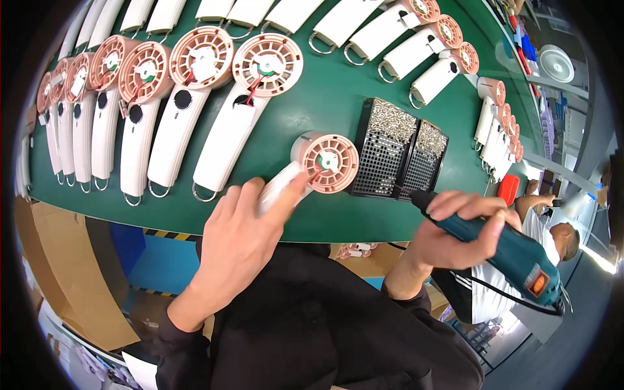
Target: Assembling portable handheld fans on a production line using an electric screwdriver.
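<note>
My left hand [244, 237] is closed around the white handle of a handheld fan body [330, 164], slightly blurred. Its round pink grille faces up, with a green and white centre and a red wire showing. In my right hand [465, 227] is a teal electric screwdriver [513, 253], its black tip pointing left to the front edge of a screw tray [383, 159]. A second screw tray [422, 166] stands against the first. Both are black and perforated, with loose small screws heaped at their far ends. Whether the bit carries a screw is too small to tell.
Rows of similar white-and-pink fan bodies [224, 140] lie at the left and far side of the green table [325, 84]. More [497, 136] lie at the right, near a red box [509, 189]. A cardboard box [78, 260] stands below the table. Another person [539, 224] is at far right.
</note>
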Demonstrator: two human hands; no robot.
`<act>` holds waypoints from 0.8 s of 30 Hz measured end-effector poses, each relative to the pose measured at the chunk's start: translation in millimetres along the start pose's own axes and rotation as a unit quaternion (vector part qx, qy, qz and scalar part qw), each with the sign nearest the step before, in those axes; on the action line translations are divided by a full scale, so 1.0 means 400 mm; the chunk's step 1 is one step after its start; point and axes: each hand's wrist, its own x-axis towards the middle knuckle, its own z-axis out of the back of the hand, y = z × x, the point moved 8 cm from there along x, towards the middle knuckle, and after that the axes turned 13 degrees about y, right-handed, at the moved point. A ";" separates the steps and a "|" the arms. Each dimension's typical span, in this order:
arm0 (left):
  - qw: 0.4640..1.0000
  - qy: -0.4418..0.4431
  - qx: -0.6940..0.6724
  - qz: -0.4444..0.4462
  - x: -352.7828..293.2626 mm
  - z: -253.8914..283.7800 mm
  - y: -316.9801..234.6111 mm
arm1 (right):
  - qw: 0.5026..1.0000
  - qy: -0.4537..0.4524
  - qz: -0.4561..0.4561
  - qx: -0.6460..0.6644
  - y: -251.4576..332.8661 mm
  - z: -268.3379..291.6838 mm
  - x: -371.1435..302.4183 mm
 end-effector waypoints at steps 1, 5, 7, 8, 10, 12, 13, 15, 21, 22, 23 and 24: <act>0.999 0.009 0.039 -0.009 0.003 -0.005 -0.006 | 1.000 0.011 0.013 0.014 0.013 -0.007 0.003; 0.997 0.024 0.068 -0.026 0.011 -0.006 -0.013 | 0.991 0.076 0.051 0.098 0.067 -0.073 0.008; 0.998 0.025 0.059 -0.025 0.011 -0.004 -0.013 | 0.979 0.155 0.043 0.128 0.076 -0.121 0.000; 0.997 0.023 0.063 -0.027 0.010 -0.005 -0.012 | 0.972 0.185 0.034 0.138 0.072 -0.144 -0.006; 0.997 0.020 0.065 -0.028 0.008 -0.006 -0.009 | 0.965 0.209 0.031 0.157 0.068 -0.166 -0.013; 0.997 0.015 0.064 -0.034 0.006 -0.005 -0.009 | 0.960 0.245 0.029 0.134 0.070 -0.188 -0.019; 0.997 0.013 0.062 -0.032 0.006 -0.002 -0.011 | 0.959 0.248 0.028 0.134 0.070 -0.189 -0.018; 0.998 0.046 0.040 -0.016 0.008 -0.007 -0.007 | 0.957 0.263 0.022 0.121 0.070 -0.192 -0.016; 0.997 0.007 0.065 -0.041 0.007 -0.005 -0.005 | 0.942 0.316 -0.010 0.117 0.040 -0.223 -0.018; 0.997 0.006 0.064 -0.040 0.008 -0.006 -0.005 | 0.954 0.275 -0.012 0.121 0.031 -0.230 -0.021; 0.997 0.009 0.066 -0.038 0.008 -0.008 -0.005 | 0.962 0.257 -0.023 0.093 0.016 -0.234 -0.032; 0.997 0.011 0.069 -0.035 0.009 -0.009 -0.005 | 0.968 0.238 -0.034 0.065 0.002 -0.237 -0.043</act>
